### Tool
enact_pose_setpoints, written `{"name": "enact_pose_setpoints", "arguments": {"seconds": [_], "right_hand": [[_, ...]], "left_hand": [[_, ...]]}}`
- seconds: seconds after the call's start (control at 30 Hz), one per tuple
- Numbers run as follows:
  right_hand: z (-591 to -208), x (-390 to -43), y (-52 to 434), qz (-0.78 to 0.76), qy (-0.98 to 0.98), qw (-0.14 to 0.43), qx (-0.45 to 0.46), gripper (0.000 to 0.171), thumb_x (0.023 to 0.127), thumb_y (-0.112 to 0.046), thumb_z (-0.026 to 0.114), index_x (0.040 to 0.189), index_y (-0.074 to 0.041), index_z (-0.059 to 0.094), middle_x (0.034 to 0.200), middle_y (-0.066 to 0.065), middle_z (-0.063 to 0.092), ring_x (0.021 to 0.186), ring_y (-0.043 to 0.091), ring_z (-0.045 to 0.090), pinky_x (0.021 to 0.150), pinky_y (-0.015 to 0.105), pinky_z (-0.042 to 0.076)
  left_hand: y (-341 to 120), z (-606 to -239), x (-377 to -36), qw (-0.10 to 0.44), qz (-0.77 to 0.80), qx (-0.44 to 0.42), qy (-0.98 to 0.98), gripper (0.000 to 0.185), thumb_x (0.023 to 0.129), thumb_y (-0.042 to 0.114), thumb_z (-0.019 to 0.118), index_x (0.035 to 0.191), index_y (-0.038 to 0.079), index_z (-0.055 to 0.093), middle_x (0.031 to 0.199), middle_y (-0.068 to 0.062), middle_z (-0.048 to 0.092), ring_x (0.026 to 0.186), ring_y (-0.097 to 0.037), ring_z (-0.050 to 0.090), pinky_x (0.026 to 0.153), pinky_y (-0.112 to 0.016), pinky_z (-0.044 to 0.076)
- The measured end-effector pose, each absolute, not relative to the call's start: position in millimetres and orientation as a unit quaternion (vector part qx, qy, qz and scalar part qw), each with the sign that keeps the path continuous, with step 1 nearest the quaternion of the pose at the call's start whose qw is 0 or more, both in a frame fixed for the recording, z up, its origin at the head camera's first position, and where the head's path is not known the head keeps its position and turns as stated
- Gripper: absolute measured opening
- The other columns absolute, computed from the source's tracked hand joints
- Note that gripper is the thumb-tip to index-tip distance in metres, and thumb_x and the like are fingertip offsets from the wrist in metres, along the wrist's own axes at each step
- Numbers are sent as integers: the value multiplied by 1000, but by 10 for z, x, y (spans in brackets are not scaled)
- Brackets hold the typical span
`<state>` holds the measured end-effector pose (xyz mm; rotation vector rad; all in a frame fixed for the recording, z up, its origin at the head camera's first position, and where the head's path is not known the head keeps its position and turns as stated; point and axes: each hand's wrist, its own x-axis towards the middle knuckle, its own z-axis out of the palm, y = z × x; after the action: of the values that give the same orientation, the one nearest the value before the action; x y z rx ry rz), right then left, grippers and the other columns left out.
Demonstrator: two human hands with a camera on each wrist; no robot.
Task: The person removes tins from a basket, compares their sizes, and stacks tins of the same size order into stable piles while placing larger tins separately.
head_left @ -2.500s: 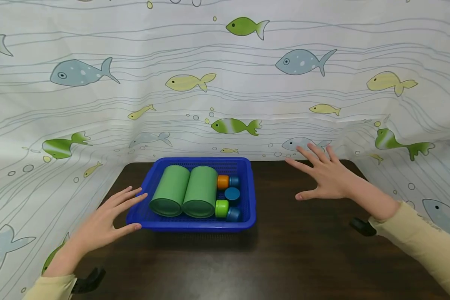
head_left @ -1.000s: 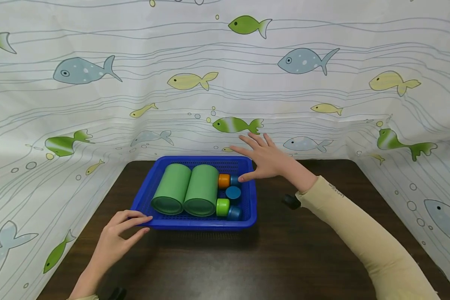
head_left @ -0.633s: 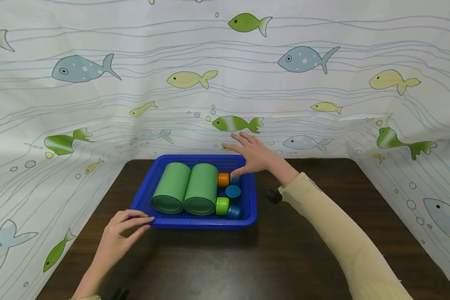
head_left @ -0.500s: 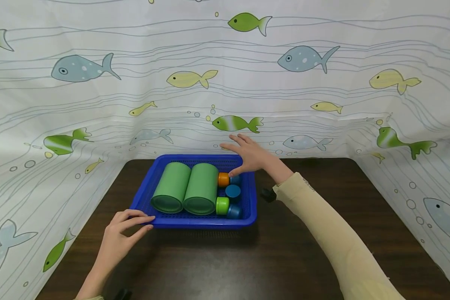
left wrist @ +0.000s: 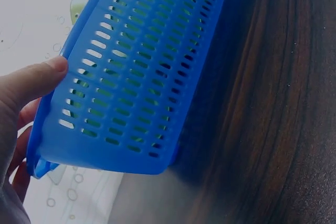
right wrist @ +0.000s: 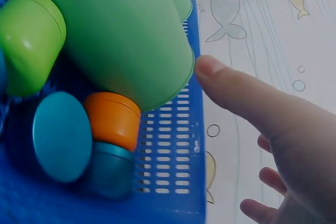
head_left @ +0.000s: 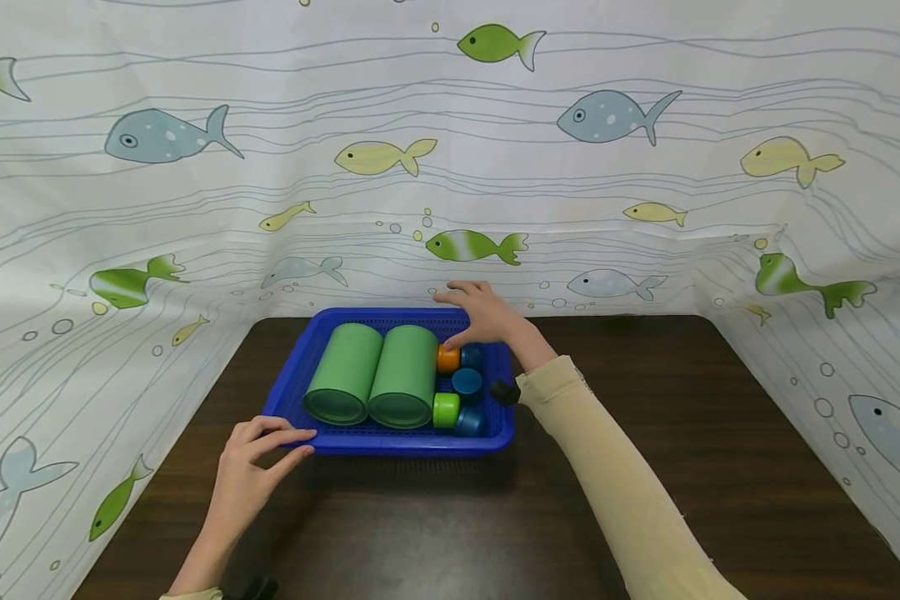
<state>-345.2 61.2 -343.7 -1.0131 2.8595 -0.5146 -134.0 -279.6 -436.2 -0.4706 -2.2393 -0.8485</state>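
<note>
A blue plastic basket [head_left: 412,444] holds two green cylindrical canisters [head_left: 345,367] lying side by side. Right of them sit small jars: an orange one [head_left: 447,361], a lime-green one [head_left: 446,411] and several blue ones [head_left: 467,382]. My left hand [head_left: 249,468] pinches the basket's near left corner; in the left wrist view its thumb [left wrist: 39,80] lies on the rim's outside, with fingers on the other side. Above the far right part of the basket hovers my right hand [head_left: 487,318], fingers spread and holding nothing. In the right wrist view, its thumb [right wrist: 247,93] appears near the far rim.
The basket stands on a dark wooden table [head_left: 645,450] near its back edge. A white fish-print sheet [head_left: 307,108] rises behind and along both sides. Bare tabletop shows in front of the basket and to its right.
My left hand has come to the basket's near left corner and taken hold of the rim. My right hand has moved left from beside the basket to over its far right part.
</note>
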Motion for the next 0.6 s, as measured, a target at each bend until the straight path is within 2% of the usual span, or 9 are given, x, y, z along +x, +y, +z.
{"name": "enact_pose_setpoints", "arguments": {"seconds": [0.2, 0.43, 0.6], "right_hand": [[-3573, -3452, 550, -188, 928, 41, -318, 84, 82, -41, 80, 153, -22, 39, 161, 12, 27, 147, 42, 20, 117, 59, 27], [-3744, -3453, 512, -227, 921, 58, -310, 80, 83, -31, 81, 151, -18, 41, 161, 18, 27, 151, 42, 15, 122, 61, 6], [-3862, -3461, 490, -247, 922, 68, -292, 75, 84, -30, 80, 149, -18, 44, 160, 17, 30, 151, 41, 20, 120, 59, 20]], "left_hand": [[-2799, -4366, -1343, 340, -324, -179, -864, 43, 58, -8, 87, 91, 19, 81, 90, 5, 62, 95, 0, 42, 85, -17, 28], [-2805, -4377, -1346, 339, -325, -174, -865, 41, 59, -7, 88, 90, 19, 80, 91, 6, 61, 95, 0, 41, 84, -17, 27], [-2801, -4381, -1346, 335, -325, -168, -868, 40, 61, -6, 88, 90, 20, 80, 91, 7, 61, 96, 1, 41, 84, -18, 27]]}}
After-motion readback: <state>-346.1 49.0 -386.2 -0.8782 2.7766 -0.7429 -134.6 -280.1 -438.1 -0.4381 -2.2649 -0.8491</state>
